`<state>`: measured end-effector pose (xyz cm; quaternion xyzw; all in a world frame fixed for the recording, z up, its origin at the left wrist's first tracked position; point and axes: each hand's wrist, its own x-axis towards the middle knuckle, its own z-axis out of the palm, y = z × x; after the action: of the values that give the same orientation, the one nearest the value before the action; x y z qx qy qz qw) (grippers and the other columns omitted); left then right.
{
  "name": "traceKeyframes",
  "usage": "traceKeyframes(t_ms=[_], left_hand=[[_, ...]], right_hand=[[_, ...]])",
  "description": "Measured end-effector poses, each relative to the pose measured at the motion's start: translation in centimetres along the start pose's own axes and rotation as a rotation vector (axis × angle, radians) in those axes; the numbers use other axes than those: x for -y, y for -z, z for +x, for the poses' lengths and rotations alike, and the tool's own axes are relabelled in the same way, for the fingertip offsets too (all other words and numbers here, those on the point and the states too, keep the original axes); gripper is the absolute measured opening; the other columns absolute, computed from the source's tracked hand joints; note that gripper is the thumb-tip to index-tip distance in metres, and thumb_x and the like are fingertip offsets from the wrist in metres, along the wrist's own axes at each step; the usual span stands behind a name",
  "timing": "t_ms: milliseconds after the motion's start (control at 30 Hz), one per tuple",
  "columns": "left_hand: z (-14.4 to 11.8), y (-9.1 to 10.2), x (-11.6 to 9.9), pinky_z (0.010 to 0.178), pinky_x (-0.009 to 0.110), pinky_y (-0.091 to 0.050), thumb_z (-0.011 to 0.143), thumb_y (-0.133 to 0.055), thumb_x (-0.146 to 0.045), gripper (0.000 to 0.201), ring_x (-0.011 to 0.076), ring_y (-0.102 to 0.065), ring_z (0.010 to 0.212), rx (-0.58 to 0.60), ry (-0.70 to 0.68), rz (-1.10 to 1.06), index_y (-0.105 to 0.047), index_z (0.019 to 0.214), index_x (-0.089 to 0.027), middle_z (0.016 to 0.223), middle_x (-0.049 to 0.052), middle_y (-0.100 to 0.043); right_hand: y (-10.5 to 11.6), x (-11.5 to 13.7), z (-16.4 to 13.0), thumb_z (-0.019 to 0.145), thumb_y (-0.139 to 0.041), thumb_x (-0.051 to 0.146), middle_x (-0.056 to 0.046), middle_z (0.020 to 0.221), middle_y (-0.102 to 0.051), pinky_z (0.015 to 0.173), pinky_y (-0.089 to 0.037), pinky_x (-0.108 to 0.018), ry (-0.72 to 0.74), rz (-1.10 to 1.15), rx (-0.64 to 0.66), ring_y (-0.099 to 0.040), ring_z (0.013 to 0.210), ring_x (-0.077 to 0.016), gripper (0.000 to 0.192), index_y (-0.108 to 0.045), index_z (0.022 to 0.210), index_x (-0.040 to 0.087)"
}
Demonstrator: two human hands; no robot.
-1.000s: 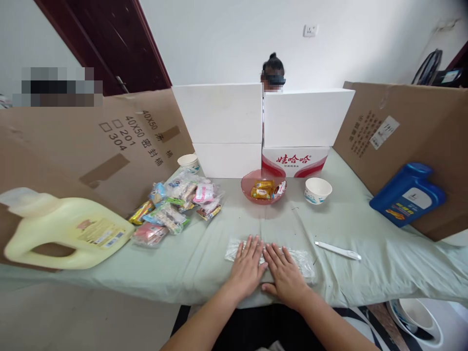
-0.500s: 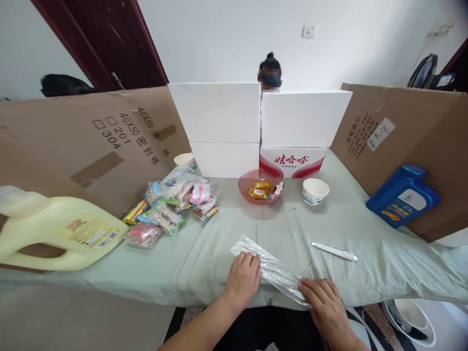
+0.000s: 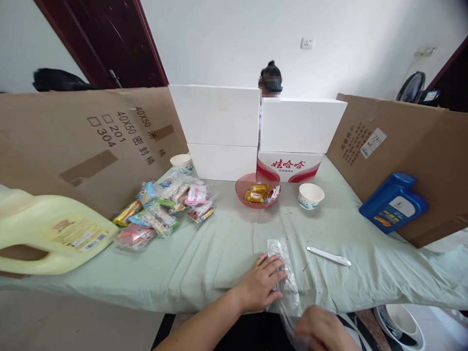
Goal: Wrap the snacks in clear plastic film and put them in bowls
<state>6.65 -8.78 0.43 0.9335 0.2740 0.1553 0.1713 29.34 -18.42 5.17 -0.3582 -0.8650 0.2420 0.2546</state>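
A long folded strip of clear plastic film lies crinkled at the table's front edge, its near end hanging over. Flat across its middle rests my left hand, palm down with the fingers spread. My right hand is curled at the strip's near end, below the table edge, and blurred by motion; its fingers look closed on the film. To the right of the strip, a white utility knife lies on the cloth.
A pink glass bowl holds several wrapped snacks. Beside it stands a paper bowl. Bagged snacks are piled left, near a yellow jug. A blue bottle leans right. White boxes form a back wall; a person sits behind.
The plastic strip has turned from slanting to nearly pointing at me. My left hand has moved right and flattened on it; my right hand has pulled down toward me.
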Motion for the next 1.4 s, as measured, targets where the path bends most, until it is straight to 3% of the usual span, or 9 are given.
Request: traceKeyframes(t_ms=[133, 267, 433, 600, 800, 1000, 1200, 1300, 1400], left_hand=[[0.0, -0.5, 0.2, 0.114, 0.046, -0.027, 0.087, -0.056, -0.026, 0.033, 0.0249, -0.042, 0.13, -0.093, 0.013, -0.014, -0.058, 0.12, -0.021, 0.13, 0.009, -0.056], [0.3, -0.8, 0.2, 0.113, 0.045, -0.029, 0.085, -0.052, -0.017, 0.029, 0.023, -0.049, 0.123, -0.123, 0.023, -0.046, -0.062, 0.112, -0.019, 0.121, 0.009, -0.062], [0.5, -0.4, 0.3, 0.11, 0.045, -0.036, 0.083, -0.043, -0.008, 0.034, 0.0225, -0.048, 0.124, -0.169, 0.046, -0.126, -0.061, 0.11, -0.018, 0.119, 0.009, -0.064], [0.0, -0.5, 0.3, 0.104, 0.041, -0.043, 0.077, -0.041, -0.002, 0.038, 0.0215, -0.05, 0.121, -0.23, 0.063, -0.224, -0.056, 0.108, -0.018, 0.113, 0.01, -0.064], [0.7, 0.2, 0.8, 0.088, 0.038, -0.05, 0.086, -0.037, -0.008, 0.027, 0.0203, -0.058, 0.097, -0.486, 0.228, -0.18, -0.053, 0.106, -0.018, 0.101, 0.01, -0.061], [3.5, 0.6, 2.4, 0.094, 0.037, -0.044, 0.087, -0.053, -0.015, 0.01, 0.0206, -0.056, 0.103, -0.228, 0.091, -0.037, -0.062, 0.091, -0.019, 0.102, 0.006, -0.064], [3.5, 0.2, 2.5, 0.097, 0.039, -0.039, 0.091, -0.054, -0.024, 0.023, 0.0226, -0.05, 0.115, -0.156, 0.094, 0.064, -0.062, 0.112, -0.023, 0.119, 0.005, -0.062], [3.5, 0.2, 2.3, 0.099, 0.042, -0.037, 0.094, -0.05, -0.03, 0.031, 0.0241, -0.046, 0.12, -0.113, 0.081, 0.125, -0.058, 0.124, -0.029, 0.131, 0.004, -0.057], [3.6, 0.3, 2.1, 0.098, 0.043, -0.036, 0.095, -0.047, -0.031, 0.035, 0.0249, -0.044, 0.121, -0.087, 0.093, 0.17, -0.055, 0.129, -0.034, 0.137, 0.003, -0.052]], right_hand=[[0.6, -2.6, 5.6, 0.096, -0.037, 0.031, -0.005, 0.091, -0.07, 0.075, -0.049, -0.026, -0.353, 0.109, -0.11, -0.065, 0.081, -0.0158, 0.029, -0.063, 0.103, 0.022], [-0.2, -6.2, 11.1, 0.093, -0.04, 0.024, -0.004, 0.085, -0.07, 0.073, -0.044, -0.026, -0.655, -0.143, -0.076, -0.065, 0.082, -0.0175, 0.024, -0.061, 0.104, 0.019], [-1.6, -8.2, 12.6, 0.09, -0.045, 0.022, -0.007, 0.086, -0.072, 0.07, -0.039, -0.027, -0.769, -0.254, -0.07, -0.066, 0.083, -0.0201, 0.023, -0.059, 0.109, 0.017], [-1.7, -8.3, 12.3, 0.093, -0.042, 0.024, -0.007, 0.09, -0.072, 0.069, -0.037, -0.027, -0.788, -0.268, -0.073, -0.066, 0.084, -0.0199, 0.023, -0.058, 0.108, 0.017], [-1.7, -8.7, 12.5, 0.092, -0.044, 0.022, -0.008, 0.089, -0.071, 0.069, -0.038, -0.027, -0.787, -0.22, -0.086, -0.066, 0.084, -0.0203, 0.02, -0.058, 0.106, 0.017], [-1.5, -8.8, 11.9, 0.094, -0.037, 0.025, -0.006, 0.081, -0.069, 0.063, -0.044, -0.027, -0.812, -0.042, -0.128, -0.066, 0.071, -0.0176, 0.032, -0.049, 0.121, 0.013], [-3.1, -7.0, 7.4, 0.081, -0.054, 0.029, 0.001, 0.084, -0.066, 0.054, -0.048, -0.025, -0.761, 0.18, -0.199, -0.062, 0.058, -0.013, 0.058, -0.036, 0.135, 0.018], [-3.6, -6.0, 5.3, 0.08, -0.052, 0.022, 0.002, 0.078, -0.063, 0.06, -0.05, -0.028, -0.635, 0.017, -0.247, -0.061, 0.061, -0.0145, 0.05, -0.046, 0.129, 0.022], [-3.3, -5.0, 4.1, 0.085, -0.054, 0.026, -0.009, 0.099, -0.065, 0.078, -0.052, -0.038, -0.447, -0.397, -0.321, -0.063, 0.089, -0.0238, 0.03, -0.059, 0.115, 0.022]])
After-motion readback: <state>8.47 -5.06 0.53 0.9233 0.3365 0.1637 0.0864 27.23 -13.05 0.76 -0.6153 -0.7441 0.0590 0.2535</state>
